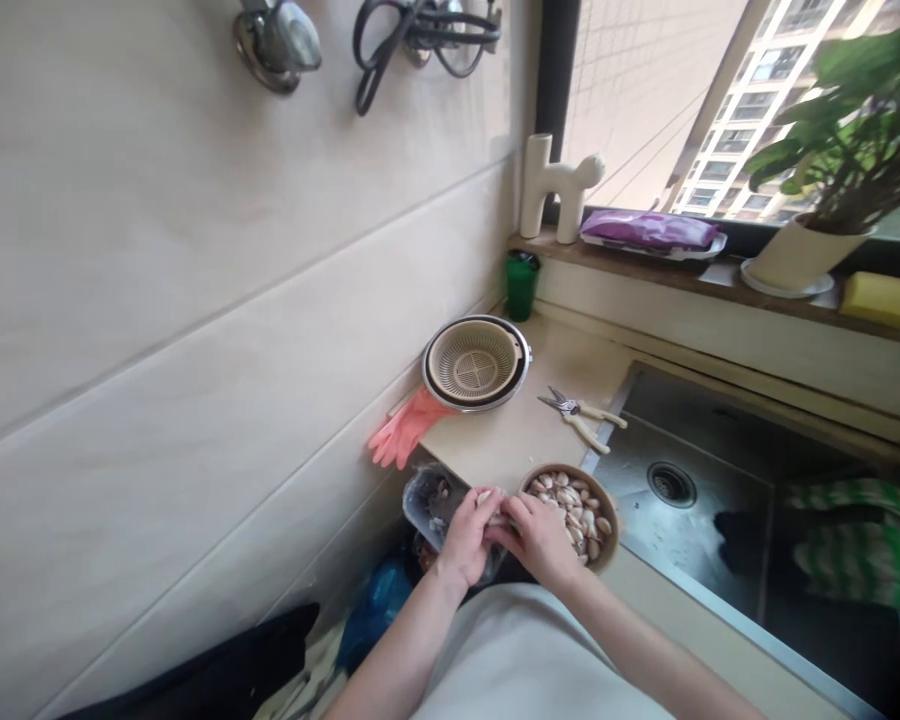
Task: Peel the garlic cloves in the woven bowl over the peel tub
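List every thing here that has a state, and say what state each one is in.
Left hand: closed on a garlic clove.
Right hand: pinching the same clove.
Wooden bowl: full of garlic cloves.
Clear plastic container: holds dark scraps.
Colander: upright, nothing in it.
Kitchen shears: lying flat, blades slightly apart.
Pink rubber gloves: limp at the counter edge.
Sink: no standing water visible.

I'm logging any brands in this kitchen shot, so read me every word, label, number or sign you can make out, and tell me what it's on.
No text can be read anywhere in this picture.
Flat purple plastic packet on the window sill: any print is too blurred to read.
Small dark green plastic cup: no legible label.
Round brown bowl of garlic cloves by the left hand and right hand: no markings.
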